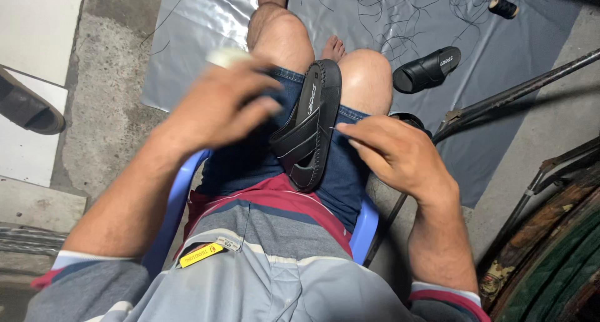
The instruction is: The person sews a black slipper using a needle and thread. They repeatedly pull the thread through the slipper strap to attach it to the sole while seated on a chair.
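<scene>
A black slide sandal (310, 127) lies across my lap, wedged between my thighs on my denim shorts (340, 172), its sole edge turned up. My right hand (400, 156) sits just beside it, fingers (353, 129) pinched shut on something too thin to make out, at the sandal's rim. My left hand (219, 103) is raised and blurred above my left thigh, fingers curled around a pale, roundish object (226, 56). I sit on a blue plastic chair (369, 225). A second black sandal (427, 69) lies on the grey sheet (387, 22) ahead, among loose threads, with a dark thread spool (502, 8) further off.
</scene>
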